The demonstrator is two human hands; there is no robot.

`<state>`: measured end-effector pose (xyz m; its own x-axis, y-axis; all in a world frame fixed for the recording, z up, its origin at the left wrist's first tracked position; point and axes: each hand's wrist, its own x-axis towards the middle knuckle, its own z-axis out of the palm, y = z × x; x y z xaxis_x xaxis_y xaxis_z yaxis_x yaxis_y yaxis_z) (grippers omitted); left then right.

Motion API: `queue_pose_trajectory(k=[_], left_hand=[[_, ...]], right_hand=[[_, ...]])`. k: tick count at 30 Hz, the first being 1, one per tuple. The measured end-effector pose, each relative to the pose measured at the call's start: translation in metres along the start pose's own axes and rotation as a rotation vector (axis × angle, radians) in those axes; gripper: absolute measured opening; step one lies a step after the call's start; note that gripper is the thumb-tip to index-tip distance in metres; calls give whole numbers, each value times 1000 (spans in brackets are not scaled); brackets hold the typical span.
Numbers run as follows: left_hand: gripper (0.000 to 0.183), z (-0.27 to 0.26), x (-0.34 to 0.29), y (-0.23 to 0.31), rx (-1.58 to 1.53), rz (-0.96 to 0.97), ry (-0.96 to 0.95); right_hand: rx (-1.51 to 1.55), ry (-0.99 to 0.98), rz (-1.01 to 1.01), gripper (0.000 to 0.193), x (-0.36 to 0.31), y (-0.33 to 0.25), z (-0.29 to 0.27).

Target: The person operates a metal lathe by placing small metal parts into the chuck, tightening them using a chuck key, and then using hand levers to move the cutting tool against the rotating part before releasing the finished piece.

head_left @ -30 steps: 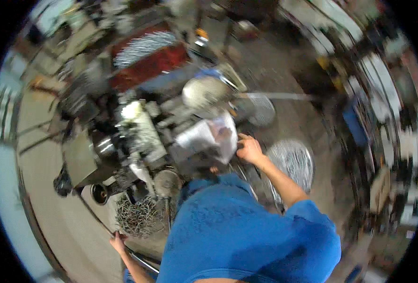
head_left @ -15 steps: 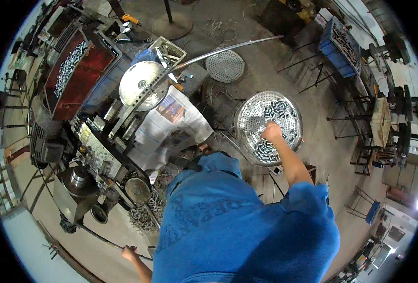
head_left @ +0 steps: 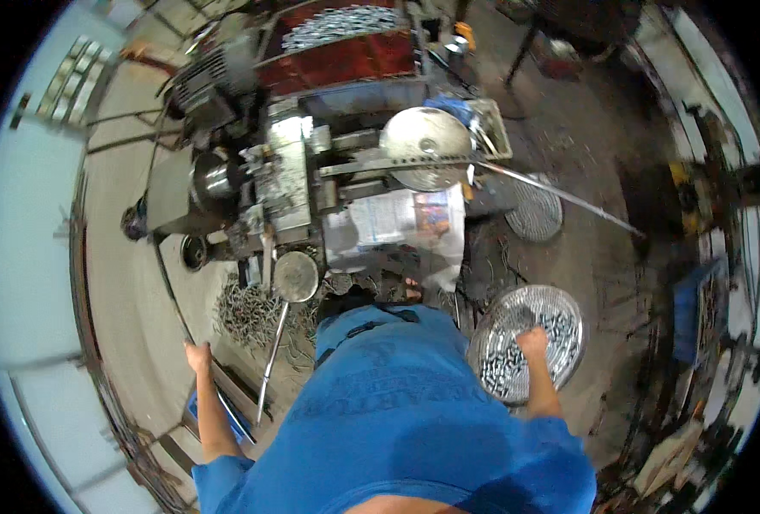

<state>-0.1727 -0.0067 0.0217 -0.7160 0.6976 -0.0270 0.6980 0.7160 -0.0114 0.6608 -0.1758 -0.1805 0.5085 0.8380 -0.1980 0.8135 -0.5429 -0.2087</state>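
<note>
- The left hand (head_left: 197, 355) is at the lower left of the frame, with its fingers curled around a long, thin, dark bar (head_left: 169, 291).
- The right hand (head_left: 532, 343) is at the lower right, over a round, shiny metal tray (head_left: 514, 319) with lots of little holes. Its fingers are bent in — I cannot tell how tightly, or if they hold anything.
- Small, shiny metal pieces (head_left: 502, 367) lie heaped in that tray. The hand and arm hide some.
- Thin, curly metal scraps (head_left: 247, 308) make a messy, tangled pile left of the middle.
- Near the middle lies a thin, creased paper sheet (head_left: 384, 218) with a colored patch. Its bottom part is dark and hard to see.
- Above it is a smooth, round metal plate (head_left: 427, 128). A flat bar with holes (head_left: 388, 165) crosses in front.
- At the top, a scuffed red box (head_left: 346, 68) holds more silver bits — the frame cuts it off.
- The far right is blurry.
</note>
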Motion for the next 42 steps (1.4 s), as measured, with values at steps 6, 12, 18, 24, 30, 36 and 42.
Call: queue_pose_trajectory(k=[6,12,18,24,30,36,42], left_hand=[[48,-51,2,44,117,183,-194],[35,-145,-78,206,-768,723,-489],[34,-140,-116,272,-1028,896,-631],[28,-126,-94,242,-1097,839,-553],[25,-121,-78,234,-1228,760,-532],[30,-119,-68,230,-1325,769,-480],[28,-128,-52,215,-1268,715,-569]], right_hand=[[416,162,-479,31,31,-129,-72],[682,-47,-1012,45,38,-393,-180],[597,-204,-1463,45,-10,-534,-237],[565,-276,-1487,43,-29,-569,-230],[479,-250,-1596,44,-23,-594,-232],[457,-311,-1646,37,-12,-617,-228],[400,-395,-1734,32,0,-638,-224]])
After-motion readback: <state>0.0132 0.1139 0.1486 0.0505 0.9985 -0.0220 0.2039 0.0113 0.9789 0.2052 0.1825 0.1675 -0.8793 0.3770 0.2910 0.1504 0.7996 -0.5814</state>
